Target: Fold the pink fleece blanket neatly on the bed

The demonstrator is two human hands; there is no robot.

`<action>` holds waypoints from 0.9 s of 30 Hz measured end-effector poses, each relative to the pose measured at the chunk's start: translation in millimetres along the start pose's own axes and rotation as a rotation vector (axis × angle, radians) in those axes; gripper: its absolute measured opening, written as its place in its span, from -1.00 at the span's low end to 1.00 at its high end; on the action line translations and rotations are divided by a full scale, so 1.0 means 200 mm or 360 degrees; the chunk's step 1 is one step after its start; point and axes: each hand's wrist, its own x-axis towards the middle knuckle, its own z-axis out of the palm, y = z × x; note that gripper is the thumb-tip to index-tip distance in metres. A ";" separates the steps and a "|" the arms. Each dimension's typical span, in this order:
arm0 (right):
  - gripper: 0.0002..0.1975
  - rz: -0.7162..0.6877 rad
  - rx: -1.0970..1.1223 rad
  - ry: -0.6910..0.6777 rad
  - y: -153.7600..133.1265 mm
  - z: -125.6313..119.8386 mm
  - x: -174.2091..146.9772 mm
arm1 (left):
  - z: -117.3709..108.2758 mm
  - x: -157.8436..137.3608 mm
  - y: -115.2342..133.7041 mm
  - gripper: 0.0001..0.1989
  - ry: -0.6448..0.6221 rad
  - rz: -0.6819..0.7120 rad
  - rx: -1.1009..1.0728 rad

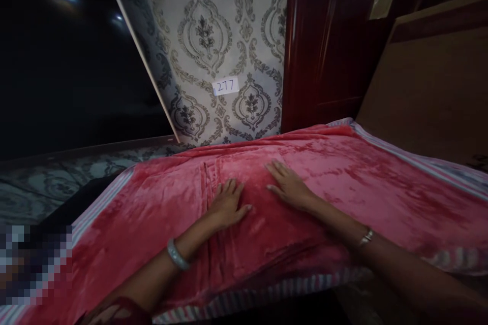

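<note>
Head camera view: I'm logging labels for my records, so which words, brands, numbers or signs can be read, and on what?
"277": handwritten on a white paper slip on the patterned wall.
Small pale mark on the black screen's lower frame: too small to read.
Dark marks by the brown board's right edge: too dim to read.
Red blanket: no text visible.

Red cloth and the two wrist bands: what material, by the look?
Red cloth: probably plush fleece; soft sheen, nap shading light and dark. Left bangle: thick pale ring, faint gloss; stone or metal, unclear. Right bracelet: likely polished metal; bright silvery glints.
</note>
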 end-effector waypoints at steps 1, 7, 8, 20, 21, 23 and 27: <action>-0.30 0.0012 -0.0108 -0.0077 0.01 0.05 0.03 | 0.02 0.02 0.01 -0.20 -0.0011 0.0013 0.0010; -0.35 0.0260 -0.0316 -0.0175 0.27 0.25 -0.01 | 0.19 0.06 0.04 -0.20 -0.0012 0.0086 0.0056; -0.35 0.0284 -0.0307 -0.0145 0.31 0.27 -0.02 | 0.21 0.06 0.04 -0.21 0.0013 0.0082 0.0061; -0.35 0.0319 -0.0292 -0.0048 0.40 0.31 -0.03 | 0.21 0.05 0.03 -0.21 0.0080 0.0107 -0.0017; -0.35 0.0320 -0.0294 -0.0047 0.40 0.31 -0.03 | 0.21 0.04 0.03 -0.21 0.0075 0.0102 -0.0020; -0.35 0.0319 -0.0305 -0.0032 0.40 0.31 -0.03 | 0.21 0.04 0.03 -0.21 0.0071 0.0096 -0.0025; -0.38 0.0308 -0.0330 0.0021 0.40 0.32 -0.03 | 0.20 0.03 0.03 -0.22 0.0064 0.0093 -0.0042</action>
